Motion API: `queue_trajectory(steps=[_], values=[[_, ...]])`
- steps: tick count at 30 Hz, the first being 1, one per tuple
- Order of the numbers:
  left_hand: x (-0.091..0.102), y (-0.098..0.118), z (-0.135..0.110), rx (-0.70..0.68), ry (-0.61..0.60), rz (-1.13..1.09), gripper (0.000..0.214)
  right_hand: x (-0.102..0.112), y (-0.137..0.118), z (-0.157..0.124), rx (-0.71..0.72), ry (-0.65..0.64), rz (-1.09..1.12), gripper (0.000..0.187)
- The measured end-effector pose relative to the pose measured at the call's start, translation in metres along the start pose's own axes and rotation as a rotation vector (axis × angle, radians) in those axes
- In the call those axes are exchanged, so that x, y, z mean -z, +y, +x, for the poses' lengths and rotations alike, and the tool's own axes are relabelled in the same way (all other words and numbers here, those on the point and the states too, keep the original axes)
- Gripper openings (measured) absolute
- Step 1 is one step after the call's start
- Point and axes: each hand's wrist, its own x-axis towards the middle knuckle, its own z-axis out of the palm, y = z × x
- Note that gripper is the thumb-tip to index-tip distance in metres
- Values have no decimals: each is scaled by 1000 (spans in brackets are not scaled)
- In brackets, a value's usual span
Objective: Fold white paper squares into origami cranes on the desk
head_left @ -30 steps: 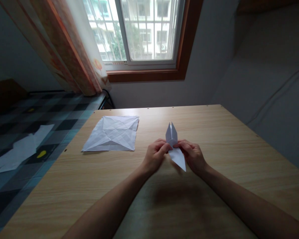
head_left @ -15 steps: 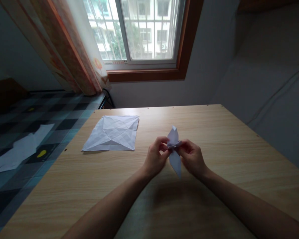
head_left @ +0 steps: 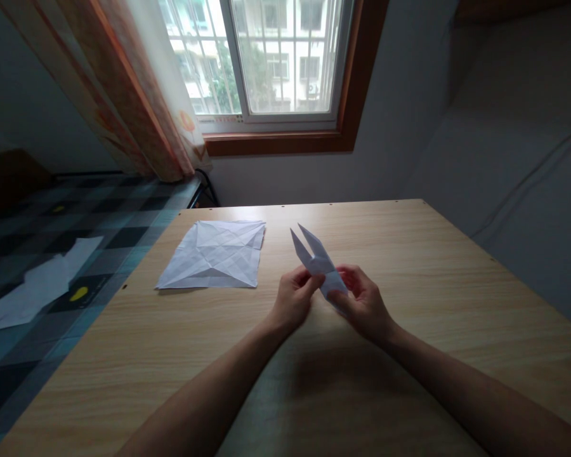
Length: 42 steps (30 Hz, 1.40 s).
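Observation:
A folded white paper piece (head_left: 321,263) is held up between my two hands, over the table. Two narrow pointed strips stick out of it, up and to the left, with a gap between them. My left hand (head_left: 295,297) pinches its left edge between thumb and fingers. On the lower right side, my right hand (head_left: 365,301) grips it with the thumb in front, covering part of the lower end. Farther left lies a creased white paper sheet (head_left: 214,257), flat on the wooden table (head_left: 209,362) and apart from both hands.
A bed with a checked cover (head_left: 137,222) stands along the table's left side, with loose white paper (head_left: 47,279) on it. Behind the table are a window (head_left: 285,63) and an orange curtain (head_left: 137,82). A grey wall (head_left: 518,152) runs along the right.
The folded paper has been turned: its two points now lie side by side toward the upper left, instead of one up and one down. My right thumb has come onto its front.

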Motion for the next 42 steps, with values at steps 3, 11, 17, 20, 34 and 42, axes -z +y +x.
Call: queue_trajectory(steps=[3, 11, 17, 20, 34, 42], values=[[1, -11, 2, 100, 58, -113, 39, -1, -1, 0, -129, -66, 44, 18], [3, -26, 11, 138, 255, -254, 48, -5, -8, -1, -365, -150, 115, 27], [3, -4, 7, 239, 152, -267, 52, -1, -1, -1, -214, -114, 163, 33], [-1, 4, 0, 232, -32, -139, 52, -1, 1, 0, -200, -60, 282, 33], [-6, 4, -7, 100, -80, 43, 26, -2, 1, 3, -142, -47, 217, 20], [-4, 5, -7, 192, -135, -13, 38, -4, 1, 2, -162, -35, 224, 21]])
